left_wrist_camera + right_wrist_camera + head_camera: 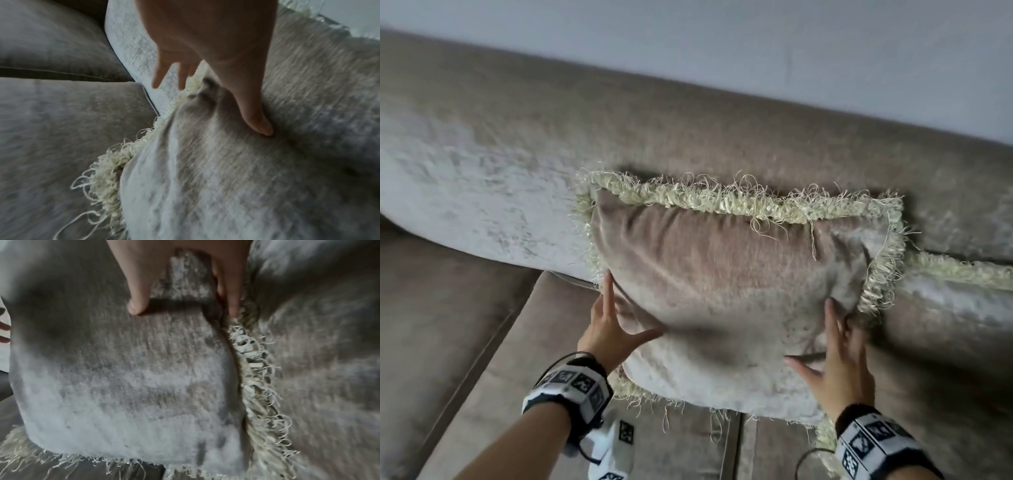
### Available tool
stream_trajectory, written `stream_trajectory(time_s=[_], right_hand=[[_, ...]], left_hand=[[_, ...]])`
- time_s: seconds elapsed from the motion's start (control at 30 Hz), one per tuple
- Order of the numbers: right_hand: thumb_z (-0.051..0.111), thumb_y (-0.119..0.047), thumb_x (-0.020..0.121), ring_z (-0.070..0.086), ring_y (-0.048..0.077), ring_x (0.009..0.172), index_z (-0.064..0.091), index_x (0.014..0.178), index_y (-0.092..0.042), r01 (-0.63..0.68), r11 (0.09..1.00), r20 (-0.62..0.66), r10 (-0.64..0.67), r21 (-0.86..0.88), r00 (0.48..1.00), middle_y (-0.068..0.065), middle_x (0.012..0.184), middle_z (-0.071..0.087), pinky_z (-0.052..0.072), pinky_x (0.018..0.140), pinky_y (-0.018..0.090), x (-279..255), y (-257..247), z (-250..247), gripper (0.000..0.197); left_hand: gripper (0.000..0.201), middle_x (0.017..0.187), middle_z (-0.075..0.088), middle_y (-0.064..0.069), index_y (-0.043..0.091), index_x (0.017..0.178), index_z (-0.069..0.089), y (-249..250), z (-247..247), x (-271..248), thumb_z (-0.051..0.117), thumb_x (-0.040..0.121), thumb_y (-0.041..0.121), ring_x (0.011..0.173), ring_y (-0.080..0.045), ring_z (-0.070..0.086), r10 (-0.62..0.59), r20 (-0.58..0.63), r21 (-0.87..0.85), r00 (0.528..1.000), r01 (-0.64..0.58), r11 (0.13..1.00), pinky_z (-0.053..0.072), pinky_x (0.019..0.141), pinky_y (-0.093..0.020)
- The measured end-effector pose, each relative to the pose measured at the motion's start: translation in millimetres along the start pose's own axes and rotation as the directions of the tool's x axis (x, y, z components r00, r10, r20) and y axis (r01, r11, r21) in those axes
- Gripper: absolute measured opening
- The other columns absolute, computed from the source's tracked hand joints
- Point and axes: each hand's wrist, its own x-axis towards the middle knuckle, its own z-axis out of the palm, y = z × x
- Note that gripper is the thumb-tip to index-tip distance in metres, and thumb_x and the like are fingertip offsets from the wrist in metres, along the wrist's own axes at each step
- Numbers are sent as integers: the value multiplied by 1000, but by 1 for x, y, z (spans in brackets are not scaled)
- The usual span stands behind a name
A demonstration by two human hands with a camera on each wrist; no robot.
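Observation:
A square grey-beige cushion (722, 274) with a frayed cream fringe (722, 200) stands upright against the sofa back. My left hand (616, 325) lies at its left edge, fingers straight and pointing up, with the thumb (255, 116) pressing into the front face. At the cushion's right edge is my right hand (835, 353), fingers (232, 301) straight along the fringe and thumb (137, 305) pressed on the front. The cushion (123, 378) dents between the hands. Its lower edge hangs just over the seat.
A pale silvery back cushion (465, 171) leans to the left. To the right, a second fringed cushion (962, 301) touches the first. The brown sofa seat (517, 377) runs below, the sofa back (688, 120) and a plain wall (722, 41) above.

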Motion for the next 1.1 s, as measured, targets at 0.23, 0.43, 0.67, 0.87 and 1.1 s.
stream_trajectory(time_s=[0.23,0.43,0.67,0.87,1.1], right_hand=[[80,-24,69,40,49,123,-7,149,-23,-177,984,34,176,19,984,28,151,6,53,65,44,-10,-31,9,118],[78,-29,71,52,46,102,31,139,-9,-150,986,-75,145,-66,987,27,130,38,47,81,51,-40,-70,-6,85],[72,-28,76,52,38,102,44,124,-6,250,966,62,-247,-58,967,22,116,44,47,77,45,-117,-204,15,60],[70,-16,77,49,37,111,46,126,-4,632,756,244,-653,169,717,24,123,42,41,88,41,-238,-337,60,55],[66,-30,80,54,36,101,44,124,-11,914,388,448,-843,121,299,16,117,43,47,85,43,-419,-428,112,52]], left_hand=[[121,135,38,-21,33,141,-21,7,1,-27,72,66,52,106,-30,56,-91,39,-15,995,92,996,47,94,-41],[99,132,46,-12,35,145,-5,-44,-41,-82,62,75,55,97,-24,62,-164,-20,-26,986,163,986,53,86,-44],[86,132,50,-11,28,145,7,-133,-127,-191,59,81,50,105,-23,60,-329,-231,-119,916,309,943,50,87,-40],[84,125,56,-11,26,145,11,-233,-187,-325,59,81,49,107,-28,58,-562,-373,-265,738,496,827,49,87,-40],[85,127,55,-11,21,144,15,-340,-194,-512,62,79,49,108,-27,57,-803,-452,-504,389,631,589,48,90,-39]])
